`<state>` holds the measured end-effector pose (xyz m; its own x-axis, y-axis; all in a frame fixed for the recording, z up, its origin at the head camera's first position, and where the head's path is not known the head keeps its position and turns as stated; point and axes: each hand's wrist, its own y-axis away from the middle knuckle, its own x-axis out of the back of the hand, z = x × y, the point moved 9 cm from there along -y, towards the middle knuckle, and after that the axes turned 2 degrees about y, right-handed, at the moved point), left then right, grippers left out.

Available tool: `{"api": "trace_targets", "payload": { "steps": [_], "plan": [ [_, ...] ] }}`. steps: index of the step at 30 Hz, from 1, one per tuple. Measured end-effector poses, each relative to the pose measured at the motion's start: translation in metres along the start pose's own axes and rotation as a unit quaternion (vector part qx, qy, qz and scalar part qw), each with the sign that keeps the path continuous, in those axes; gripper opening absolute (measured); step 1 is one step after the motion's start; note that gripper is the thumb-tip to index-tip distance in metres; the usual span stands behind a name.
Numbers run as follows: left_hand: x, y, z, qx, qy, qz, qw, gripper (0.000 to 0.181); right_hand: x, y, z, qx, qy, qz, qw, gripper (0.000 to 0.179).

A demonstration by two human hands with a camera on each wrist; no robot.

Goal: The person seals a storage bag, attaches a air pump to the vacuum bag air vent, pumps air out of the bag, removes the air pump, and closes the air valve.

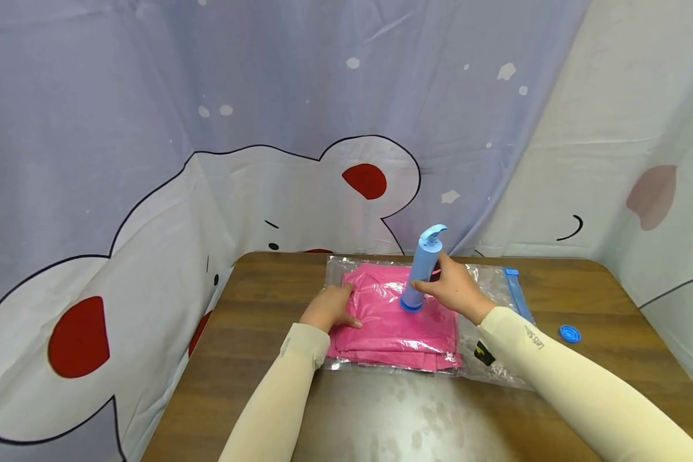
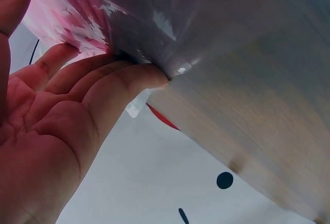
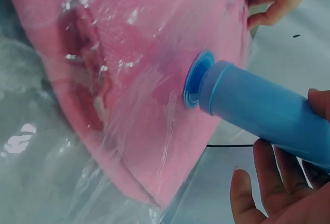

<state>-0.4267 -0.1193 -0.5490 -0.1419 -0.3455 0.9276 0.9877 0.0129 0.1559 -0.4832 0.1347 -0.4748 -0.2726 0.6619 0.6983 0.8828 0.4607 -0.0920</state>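
Observation:
A clear plastic vacuum storage bag (image 1: 480, 277) lies on the table with folded pink fabric (image 1: 381, 333) inside. On its upper face stands a light blue hand pump (image 1: 423, 268), tilted slightly, its round base at the blue valve (image 3: 195, 82). My right hand (image 1: 456, 287) grips the pump's barrel between thumb and fingers. The pump's handle points up and looks pushed in. At the bag's left edge, my left hand (image 1: 330, 309) touches the plastic, thumb on top of the pink part. In the left wrist view its fingers (image 2: 111, 79) lie fairly straight against the bag.
A round blue cap (image 1: 570, 333) lies on the wooden table (image 1: 265, 301), right of the bag. The bag's blue zip slider (image 1: 511, 272) is at the right end of its seal. A patterned cloth curtain (image 1: 300, 83) hangs behind and beside the table.

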Motion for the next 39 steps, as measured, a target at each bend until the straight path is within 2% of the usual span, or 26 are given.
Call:
{"api": "trace_targets", "payload": {
  "steps": [2,5,9,12,16,19,21,23,26,28,30,33,36,39],
  "plan": [
    [-0.006,-0.008,-0.006,-0.005,0.0,0.002,1.0,0.101,-0.001,0.0,-0.003,0.003,0.001,0.003,1.0,0.067],
    [-0.007,-0.008,-0.007,-0.001,0.007,-0.002,1.0,0.101,-0.004,0.0,-0.005,0.004,0.004,0.009,0.9999,0.068],
    [0.004,0.004,0.003,0.013,0.015,-0.009,0.9998,0.1,-0.006,-0.002,-0.003,-0.004,0.02,0.026,0.9995,0.069],
    [0.008,0.005,0.005,0.008,0.014,-0.005,0.9999,0.099,-0.005,-0.004,-0.002,-0.013,0.036,0.037,0.9986,0.07],
    [0.017,0.007,0.008,0.036,0.027,-0.019,0.9988,0.099,-0.005,-0.004,-0.004,-0.025,0.053,0.044,0.9973,0.072],
    [0.029,0.007,0.02,0.047,0.008,-0.003,0.9989,0.097,-0.005,-0.004,-0.006,-0.03,0.057,0.045,0.9969,0.072],
    [0.033,0.004,0.037,0.022,0.007,0.012,0.9997,0.097,-0.006,-0.003,-0.006,-0.033,0.06,0.043,0.9967,0.073],
    [0.033,0.0,0.061,-0.029,0.038,0.02,0.9986,0.095,-0.007,-0.002,-0.007,-0.034,0.067,0.042,0.9963,0.073],
    [0.024,-0.005,0.097,-0.108,0.124,0.011,0.9863,0.094,-0.008,0.0,-0.006,-0.038,0.075,0.04,0.9956,0.075],
    [0.02,-0.009,0.113,-0.134,0.16,0.015,0.9779,0.093,-0.008,0.001,-0.005,-0.036,0.076,0.043,0.9955,0.077],
    [0.019,-0.012,0.123,-0.137,0.167,0.038,0.9756,0.09,-0.007,0.001,-0.006,-0.03,0.073,0.047,0.9957,0.077],
    [0.021,-0.017,0.13,-0.123,0.144,0.079,0.9786,0.083,-0.005,0.001,-0.008,-0.018,0.073,0.045,0.9962,0.078],
    [0.023,-0.02,0.133,-0.115,0.123,0.119,0.9785,0.07,-0.005,0.001,-0.011,-0.007,0.077,0.033,0.9964,0.08],
    [0.024,-0.022,0.131,-0.114,0.134,0.147,0.9734,0.057,-0.004,0.0,-0.013,0.003,0.075,0.002,0.9971,0.079]
  ]
}}
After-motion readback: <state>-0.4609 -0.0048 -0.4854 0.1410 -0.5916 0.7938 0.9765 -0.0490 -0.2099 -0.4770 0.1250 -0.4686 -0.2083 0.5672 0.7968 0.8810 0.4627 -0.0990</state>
